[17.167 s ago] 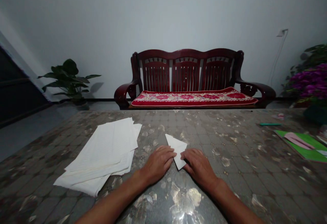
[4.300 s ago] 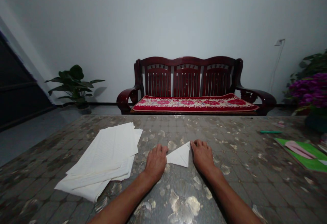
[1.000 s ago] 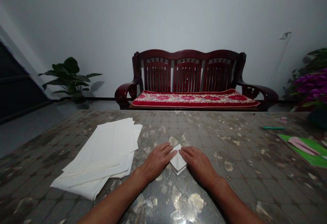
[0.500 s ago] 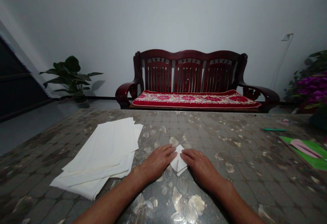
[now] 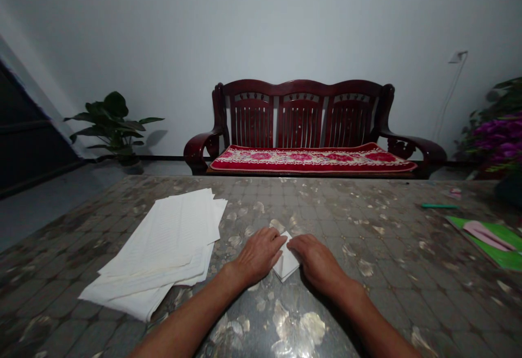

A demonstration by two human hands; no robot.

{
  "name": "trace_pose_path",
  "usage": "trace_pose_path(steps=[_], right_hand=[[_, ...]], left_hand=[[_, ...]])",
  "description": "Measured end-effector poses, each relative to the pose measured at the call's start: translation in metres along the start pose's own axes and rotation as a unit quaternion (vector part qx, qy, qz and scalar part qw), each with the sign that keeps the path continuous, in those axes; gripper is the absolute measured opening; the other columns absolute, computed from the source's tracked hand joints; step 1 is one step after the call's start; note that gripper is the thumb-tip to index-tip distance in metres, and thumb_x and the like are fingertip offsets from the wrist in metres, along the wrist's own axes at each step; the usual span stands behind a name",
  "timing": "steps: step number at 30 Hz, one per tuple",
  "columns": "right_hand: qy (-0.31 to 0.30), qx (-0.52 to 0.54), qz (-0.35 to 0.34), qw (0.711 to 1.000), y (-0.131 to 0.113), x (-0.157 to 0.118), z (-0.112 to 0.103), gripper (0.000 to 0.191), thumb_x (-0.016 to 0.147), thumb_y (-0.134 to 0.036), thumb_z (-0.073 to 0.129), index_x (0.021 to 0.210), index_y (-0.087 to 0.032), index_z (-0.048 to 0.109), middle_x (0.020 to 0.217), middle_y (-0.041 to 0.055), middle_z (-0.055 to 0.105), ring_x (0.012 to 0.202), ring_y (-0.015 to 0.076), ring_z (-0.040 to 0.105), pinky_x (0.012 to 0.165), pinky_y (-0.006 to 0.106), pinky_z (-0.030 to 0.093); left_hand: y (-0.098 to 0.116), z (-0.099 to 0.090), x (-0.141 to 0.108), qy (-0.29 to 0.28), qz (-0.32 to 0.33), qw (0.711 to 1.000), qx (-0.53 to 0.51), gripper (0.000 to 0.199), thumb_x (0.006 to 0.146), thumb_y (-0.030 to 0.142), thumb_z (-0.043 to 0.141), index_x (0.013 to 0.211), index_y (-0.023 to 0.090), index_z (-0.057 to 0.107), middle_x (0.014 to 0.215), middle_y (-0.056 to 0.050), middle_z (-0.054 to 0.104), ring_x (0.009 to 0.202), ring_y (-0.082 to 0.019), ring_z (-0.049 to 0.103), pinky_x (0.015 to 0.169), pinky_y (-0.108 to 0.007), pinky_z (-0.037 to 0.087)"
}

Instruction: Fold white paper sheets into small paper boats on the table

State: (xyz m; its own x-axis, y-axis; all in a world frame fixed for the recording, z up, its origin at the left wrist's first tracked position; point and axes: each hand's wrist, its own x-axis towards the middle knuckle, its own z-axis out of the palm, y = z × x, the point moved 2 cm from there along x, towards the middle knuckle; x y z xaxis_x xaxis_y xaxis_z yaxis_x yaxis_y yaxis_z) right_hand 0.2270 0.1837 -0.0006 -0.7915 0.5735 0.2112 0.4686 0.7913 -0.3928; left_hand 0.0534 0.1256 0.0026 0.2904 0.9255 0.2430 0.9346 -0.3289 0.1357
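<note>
Dark panel: one [image 5: 32, 135], cut off by the left edge; what it belongs to is hard to make out.
Potted plant: one [image 5: 114, 121], its pot dim in shadow.
Paper stack: one [image 5: 159, 238], white sheets overlapping unevenly, too many hidden edges to count; faint ruled marks, unreadable.
Left hand: one [image 5: 261, 254], fingers bent and close together over the folded paper's left side; whether they pinch or only press, I cannot tell.
Folded paper: one [image 5: 287, 266], white, lying on the patterned table [image 5: 359, 303] between both hands; one corner points away from the person, another toward, the long axis running near to far; both side corners partly covered.
Wooden settee: one [image 5: 299, 86], lower part hidden behind the table, one red floral mat [image 5: 302, 156] on it.
Right hand: one [image 5: 318, 263], fingers curled at the paper's right side; their grip is hidden.
Green pen: one [image 5: 439, 206], lying crosswise.
Green sheet: one [image 5: 499, 253], cut off at right, one pink strip [image 5: 487, 235] on it.
Purple flowers: one bunch [image 5: 501, 137], cut off at right.
</note>
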Motion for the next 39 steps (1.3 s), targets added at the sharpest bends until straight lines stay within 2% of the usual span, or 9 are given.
trace_pose_path(steps=[5,11,15,17,19,22,24,30,39], right_hand=[[0.017,-0.064,0.046,0.997,0.000,0.010,0.004,0.028,0.095,-0.013,0.046,0.117,-0.016,0.064,0.108,0.0111,0.063,0.102,0.0235,0.054,0.089,0.032,0.043],[0.003,-0.137,0.047,0.989,0.001,0.012,0.004,0.027,0.098,-0.022,0.049,0.121,-0.023,0.063,0.104,0.0095,0.060,0.096,0.0236,0.053,0.083,0.031,0.041],[0.014,-0.140,0.056,0.988,0.003,0.006,-0.001,0.027,0.098,-0.022,0.049,0.121,-0.023,0.065,0.105,0.0097,0.062,0.097,0.0240,0.053,0.084,0.033,0.042],[0.028,-0.100,0.025,0.994,0.004,-0.001,-0.005,0.028,0.098,-0.022,0.049,0.121,-0.024,0.064,0.111,0.0092,0.064,0.102,0.0235,0.054,0.089,0.034,0.042],[0.037,-0.038,-0.040,0.998,0.003,-0.008,-0.010,0.030,0.097,-0.023,0.049,0.124,-0.024,0.063,0.118,0.0084,0.065,0.108,0.0229,0.055,0.094,0.037,0.042],[0.042,0.032,-0.138,0.989,0.002,-0.017,-0.015,0.033,0.096,-0.024,0.049,0.126,-0.023,0.062,0.121,0.0090,0.066,0.113,0.0233,0.056,0.099,0.041,0.042],[0.040,0.040,-0.171,0.984,0.002,-0.020,-0.015,0.031,0.095,-0.022,0.050,0.122,-0.022,0.064,0.119,0.0090,0.068,0.112,0.0235,0.057,0.099,0.042,0.043],[0.031,0.011,-0.176,0.984,0.004,-0.023,-0.007,0.028,0.093,-0.018,0.051,0.115,-0.024,0.067,0.119,0.0082,0.068,0.111,0.0233,0.060,0.097,0.042,0.046],[0.023,-0.007,-0.153,0.988,0.007,-0.024,-0.005,0.033,0.096,-0.024,0.053,0.128,-0.023,0.062,0.124,0.0095,0.067,0.112,0.0234,0.061,0.096,0.041,0.048]], left_hand=[[-0.005,0.009,-0.004,0.004,0.003,1.000,0.000,0.039,0.092,0.019,0.057,0.131,0.026,0.054,0.118,-0.006,0.061,0.112,-0.024,0.054,0.099,-0.038,0.045],[-0.012,0.012,-0.008,-0.014,0.046,0.999,-0.012,0.046,0.094,0.020,0.055,0.140,0.021,0.050,0.146,-0.009,0.052,0.142,-0.027,0.038,0.117,-0.044,0.031],[-0.014,0.011,-0.009,-0.035,0.068,0.997,-0.029,0.047,0.098,0.022,0.051,0.144,0.021,0.046,0.153,-0.008,0.047,0.146,-0.026,0.034,0.119,-0.046,0.027],[-0.015,0.011,-0.010,-0.048,0.061,0.997,-0.029,0.047,0.099,0.023,0.047,0.146,0.022,0.044,0.154,-0.008,0.046,0.146,-0.026,0.035,0.119,-0.048,0.026],[-0.015,0.011,-0.010,-0.062,0.054,0.996,-0.026,0.047,0.101,0.024,0.044,0.147,0.023,0.043,0.155,-0.008,0.044,0.146,-0.026,0.034,0.120,-0.048,0.024],[-0.016,0.011,-0.011,-0.083,0.051,0.995,-0.028,0.047,0.103,0.028,0.040,0.150,0.024,0.039,0.158,-0.007,0.040,0.148,-0.023,0.031,0.121,-0.045,0.021],[-0.017,0.011,-0.011,-0.098,0.048,0.993,-0.034,0.049,0.104,0.032,0.038,0.152,0.024,0.036,0.160,-0.006,0.037,0.149,-0.023,0.029,0.122,-0.044,0.018],[-0.016,0.011,-0.013,-0.126,0.020,0.990,-0.060,0.057,0.103,0.043,0.039,0.155,0.025,0.028,0.162,-0.007,0.030,0.152,-0.026,0.020,0.123,-0.049,0.012],[-0.008,0.008,-0.011,-0.135,-0.030,0.984,-0.111,0.059,0.098,0.036,0.050,0.153,0.025,0.034,0.163,-0.007,0.029,0.152,-0.028,0.019,0.122,-0.056,0.012]])
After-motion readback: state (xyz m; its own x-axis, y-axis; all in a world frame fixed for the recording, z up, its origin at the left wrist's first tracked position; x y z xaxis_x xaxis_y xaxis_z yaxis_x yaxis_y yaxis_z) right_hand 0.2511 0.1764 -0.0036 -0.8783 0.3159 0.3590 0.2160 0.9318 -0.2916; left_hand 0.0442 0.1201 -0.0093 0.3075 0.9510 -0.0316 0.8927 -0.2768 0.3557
